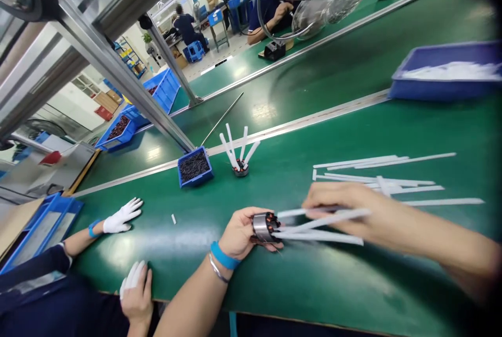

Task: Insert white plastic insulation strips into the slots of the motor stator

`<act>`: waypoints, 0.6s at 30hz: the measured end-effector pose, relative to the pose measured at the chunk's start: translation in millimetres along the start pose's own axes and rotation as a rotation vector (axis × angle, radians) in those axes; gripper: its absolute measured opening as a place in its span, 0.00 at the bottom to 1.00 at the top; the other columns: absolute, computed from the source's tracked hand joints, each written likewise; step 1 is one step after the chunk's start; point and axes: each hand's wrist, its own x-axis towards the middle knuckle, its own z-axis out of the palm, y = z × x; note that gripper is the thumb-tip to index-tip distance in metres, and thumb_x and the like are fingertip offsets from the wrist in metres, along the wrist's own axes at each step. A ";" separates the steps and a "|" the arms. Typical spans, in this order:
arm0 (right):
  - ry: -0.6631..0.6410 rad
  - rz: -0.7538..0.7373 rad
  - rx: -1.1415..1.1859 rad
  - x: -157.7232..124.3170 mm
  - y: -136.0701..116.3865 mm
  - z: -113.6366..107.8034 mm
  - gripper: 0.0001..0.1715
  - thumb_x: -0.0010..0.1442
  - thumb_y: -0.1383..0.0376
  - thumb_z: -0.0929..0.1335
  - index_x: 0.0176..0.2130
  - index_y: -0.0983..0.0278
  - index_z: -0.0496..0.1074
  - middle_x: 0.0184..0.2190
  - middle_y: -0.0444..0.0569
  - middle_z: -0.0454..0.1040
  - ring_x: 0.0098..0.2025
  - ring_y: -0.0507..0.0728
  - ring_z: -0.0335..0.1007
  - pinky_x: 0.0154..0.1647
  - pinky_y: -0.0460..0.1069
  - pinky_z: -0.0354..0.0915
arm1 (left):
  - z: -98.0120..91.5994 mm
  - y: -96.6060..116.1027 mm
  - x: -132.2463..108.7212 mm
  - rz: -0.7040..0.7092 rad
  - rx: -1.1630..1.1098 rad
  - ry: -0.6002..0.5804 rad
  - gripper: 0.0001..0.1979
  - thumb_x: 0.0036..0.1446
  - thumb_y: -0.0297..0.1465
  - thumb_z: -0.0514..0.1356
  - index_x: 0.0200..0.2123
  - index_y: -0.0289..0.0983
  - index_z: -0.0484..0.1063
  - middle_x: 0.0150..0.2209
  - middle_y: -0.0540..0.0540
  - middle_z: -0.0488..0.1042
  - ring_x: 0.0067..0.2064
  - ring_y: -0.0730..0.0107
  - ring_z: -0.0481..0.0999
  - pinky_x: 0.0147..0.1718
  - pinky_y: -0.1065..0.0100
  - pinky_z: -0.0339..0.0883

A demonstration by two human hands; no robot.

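My left hand (238, 231), with a blue wristband and a bracelet at the wrist, is closed around a motor stator (265, 227), a metal ring with copper windings. Several white strips (325, 235) stick out of the stator's right side. My right hand (333, 202) pinches one white strip (291, 212) whose far end meets the stator; its fingers are slightly blurred. Beyond my right hand, several loose white strips (392, 161) lie on the green bench. A second stator (240, 169) stands on the bench with white strips pointing upward from it.
A small blue bin (195, 167) holds short black pieces. At the far right sits a blue bin (439, 91) with white material. A co-worker's gloved hand (122, 216) rests at left near a small white piece (173, 218). A metal post (129, 65) and fan (314, 18) stand beyond.
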 end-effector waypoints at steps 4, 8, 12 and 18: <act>-0.107 -0.037 0.025 8.0 -12.3 22.8 0.20 0.65 0.55 0.59 0.32 0.58 0.75 0.27 0.47 0.68 0.28 0.52 0.65 0.28 0.47 0.58 | 0.5 1.6 0.2 -0.030 0.004 0.013 0.23 0.39 0.26 0.65 0.44 0.32 0.74 0.29 0.43 0.80 0.25 0.61 0.80 0.21 0.70 0.73; 0.022 -0.001 0.145 10.8 -10.5 42.4 0.17 0.61 0.55 0.63 0.32 0.63 0.75 0.29 0.48 0.69 0.28 0.51 0.66 0.29 0.46 0.58 | 3.8 4.5 -1.2 -0.054 -0.026 -0.036 0.25 0.37 0.25 0.61 0.44 0.31 0.75 0.33 0.40 0.80 0.29 0.58 0.80 0.24 0.68 0.73; 0.189 0.140 0.399 11.4 -8.0 61.2 0.07 0.50 0.64 0.69 0.25 0.65 0.69 0.21 0.43 0.68 0.24 0.49 0.61 0.25 0.44 0.55 | 6.7 3.8 -2.6 -0.026 0.029 -0.002 0.23 0.40 0.30 0.65 0.44 0.31 0.76 0.35 0.38 0.79 0.31 0.63 0.78 0.27 0.68 0.73; 0.315 0.156 0.466 17.0 7.1 74.8 0.04 0.42 0.69 0.69 0.21 0.66 0.69 0.21 0.42 0.69 0.24 0.48 0.62 0.25 0.43 0.56 | 2.2 -0.9 -2.6 -0.029 0.111 -0.033 0.32 0.40 0.42 0.71 0.49 0.36 0.74 0.43 0.36 0.77 0.37 0.61 0.77 0.32 0.68 0.71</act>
